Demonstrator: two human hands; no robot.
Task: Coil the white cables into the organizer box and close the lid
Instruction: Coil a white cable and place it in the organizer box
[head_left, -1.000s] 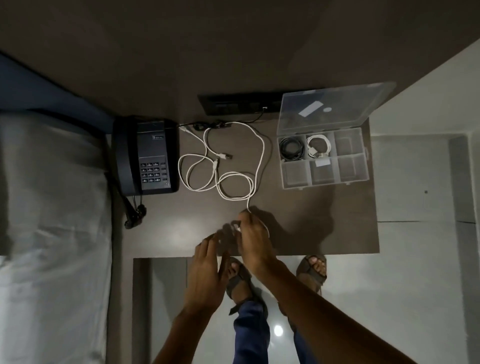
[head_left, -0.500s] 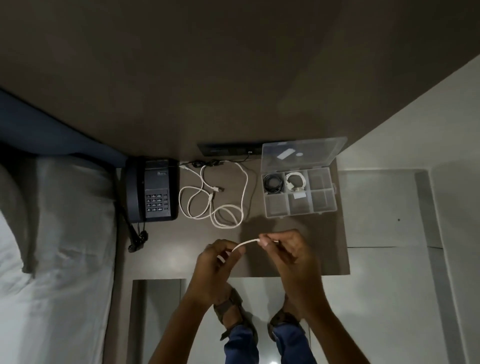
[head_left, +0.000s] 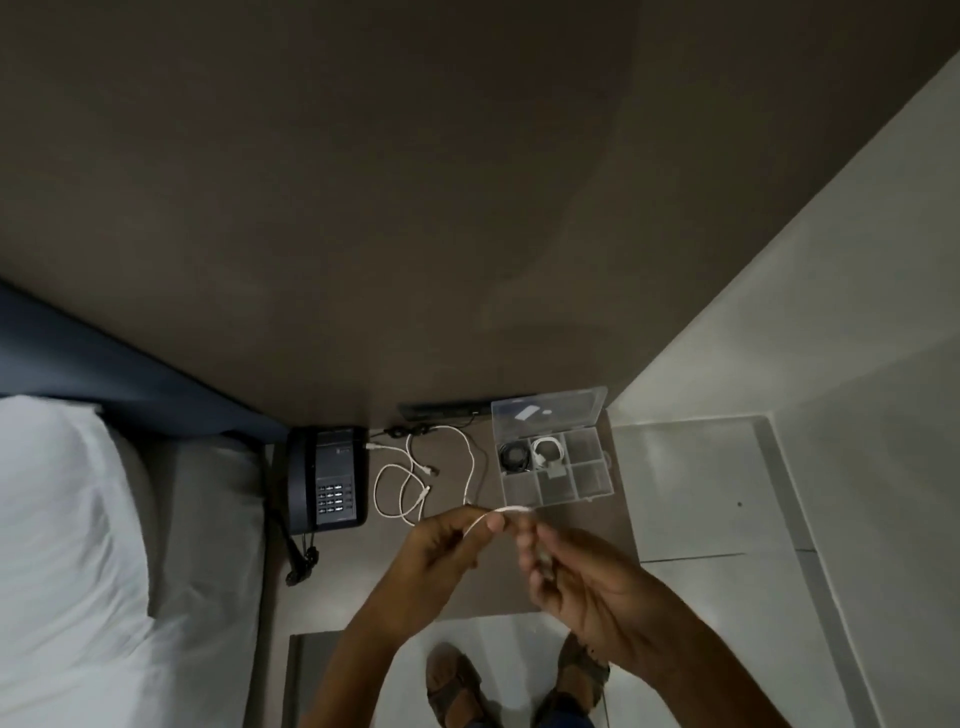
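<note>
Hands meet above the near edge of the dark brown bedside table (head_left: 571, 571): the left hand (head_left: 441, 551) and right hand (head_left: 582, 577) each pinch a short stretch of thin white cable (head_left: 470, 467), whose remainder loops across the tabletop toward the far side. Right of the loops sits the clear plastic organizer box (head_left: 597, 480), lid (head_left: 566, 410) raised, a coiled white cord (head_left: 549, 451) in one far compartment. A dark desk telephone (head_left: 332, 478) stands left.

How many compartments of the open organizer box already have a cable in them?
2. Both sit in the far row of the organizer box: a black coil in the far-left compartment and a white coil in the far-middle one. The other four look empty, though small items may be hidden.
</note>
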